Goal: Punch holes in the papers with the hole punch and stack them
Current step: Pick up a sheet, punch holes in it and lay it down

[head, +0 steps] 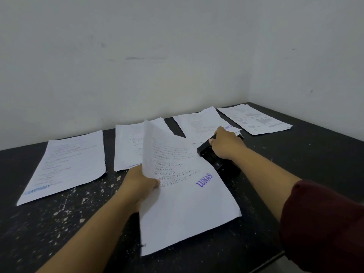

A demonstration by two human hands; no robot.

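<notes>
On the tabletop, near edge: we see a dark speckled tabletop (65,223) set into a corner of pale walls, with both of our forearms reaching in from below.
Left hand: our left hand (140,184) is closed on the left edge of a stamped sheet (187,209), thumb on top of the page, the other fingers hidden under it.
Stamped sheet: it carries handwriting and a purple "LUNAS" stamp; its left side curls up off the tabletop above our thumb, while its near part lies flat toward the near edge. Its far right edge runs into the hole punch.
Right hand: our right hand (226,142) is curled down over the top of the hole punch (216,160), fingers bent around its far side and the thumb on the left side of its lever; a dark red sleeve (323,229) covers the upper arm.
Hole punch: black, standing right of the tabletop's middle, just beside the stamped sheet's right edge; we cannot tell how far the paper sits inside its slot.
Left sheet: one printed page (67,166) lies flat toward the left edge, well apart from both hands.
Middle pile: loose pages (128,146) lie behind our left hand, partly hidden by the lifted sheet.
Far pages: papers (201,123) lie just beyond the right hand.
Far right corner: another printed pile (256,119) lies near the wall.
</notes>
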